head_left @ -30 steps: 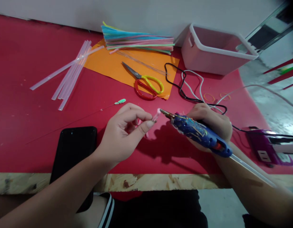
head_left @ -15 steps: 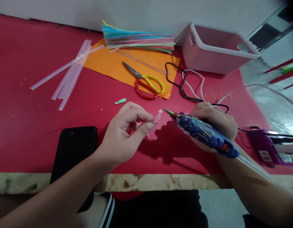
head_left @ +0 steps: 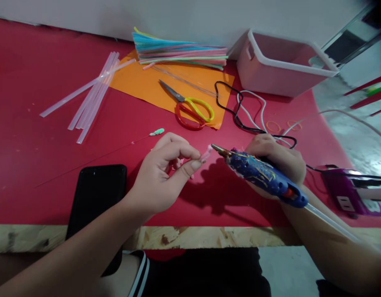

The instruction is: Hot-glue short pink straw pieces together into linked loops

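A small, soft piece of pink fuzzy material (head_left: 205,154) is pinched between the thumb and the index finger of the left hand (head_left: 161,179), whose other fingers are curled. The piece is thin and short, and its free end, pale and slightly bent, is pointed up and away from the fingertips. More pink parts are seen below these fingers, but their shape is mostly hidden by the hand.

By the right hand (head_left: 278,159), a blue plastic glue gun (head_left: 258,171) is gripped, with the fingers closed around its far side. Its body is stained with dried, multicoloured residue and fine threads. Its metal nozzle (head_left: 220,150) is directed to the pink end and is placed at it; whether they are touching cannot be told surely. From the rear, a long translucent glue stick (head_left: 329,222) is extended over the right forearm.

Beyond the left hand, scissors with one red and one yellow handle (head_left: 195,111) are laid partly on an orange sheet (head_left: 147,84). A black phone (head_left: 97,194) is placed to the left of the left hand, partly covered by the forearm. Beyond the right hand, an open pink box with a white rim (head_left: 271,76) is seen.
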The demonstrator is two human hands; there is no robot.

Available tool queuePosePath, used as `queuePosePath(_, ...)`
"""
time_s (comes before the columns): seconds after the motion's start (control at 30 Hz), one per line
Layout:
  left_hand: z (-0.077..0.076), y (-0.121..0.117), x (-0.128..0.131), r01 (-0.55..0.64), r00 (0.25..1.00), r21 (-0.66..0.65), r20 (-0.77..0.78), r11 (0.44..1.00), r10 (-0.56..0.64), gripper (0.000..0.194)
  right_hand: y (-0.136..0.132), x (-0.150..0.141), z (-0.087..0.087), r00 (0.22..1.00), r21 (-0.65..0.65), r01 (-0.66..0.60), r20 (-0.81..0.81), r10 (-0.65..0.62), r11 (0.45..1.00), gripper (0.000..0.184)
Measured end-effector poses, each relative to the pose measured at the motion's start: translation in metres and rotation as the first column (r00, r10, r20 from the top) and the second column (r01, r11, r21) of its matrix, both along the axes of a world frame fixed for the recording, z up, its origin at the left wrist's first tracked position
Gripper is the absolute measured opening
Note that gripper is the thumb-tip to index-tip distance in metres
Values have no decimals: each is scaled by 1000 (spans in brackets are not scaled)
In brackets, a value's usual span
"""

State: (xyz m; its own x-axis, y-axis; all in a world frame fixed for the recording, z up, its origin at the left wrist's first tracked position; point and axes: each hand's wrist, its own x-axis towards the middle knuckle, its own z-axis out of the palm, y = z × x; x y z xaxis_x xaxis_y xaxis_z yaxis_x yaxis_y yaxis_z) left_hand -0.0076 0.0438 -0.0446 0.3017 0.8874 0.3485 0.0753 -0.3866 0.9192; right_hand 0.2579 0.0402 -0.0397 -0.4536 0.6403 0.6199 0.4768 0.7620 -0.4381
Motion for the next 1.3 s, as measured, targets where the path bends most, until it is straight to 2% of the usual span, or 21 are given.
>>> queuePosePath(0.07,-2,0,0,2,1000,-1,3,1000,-2,11,-1,-2,0,1000,1,-29,5,29,1000,9)
queuePosePath(0.27,-1,0,-1,17,1000,34,-19,999,-16,12,-3,-3,-1,997,-15,21,76,-20,1000,4)
queuePosePath(0.43,0,0,-1,12,1000,13,-3,1000,-12,14,-3,-2,0,996,-2,40,79,-40,999,11)
queuePosePath(0.9,0,0,-1,9,1000,17,-8,1000,-9,13,-3,-2,1,994,-3,65,89,-64,998,6)
queuePosePath(1.3,-1,0,-1,7,1000,18,-25,1000,-7,13,-3,-2,2,992,-11,71,106,-70,997,9)
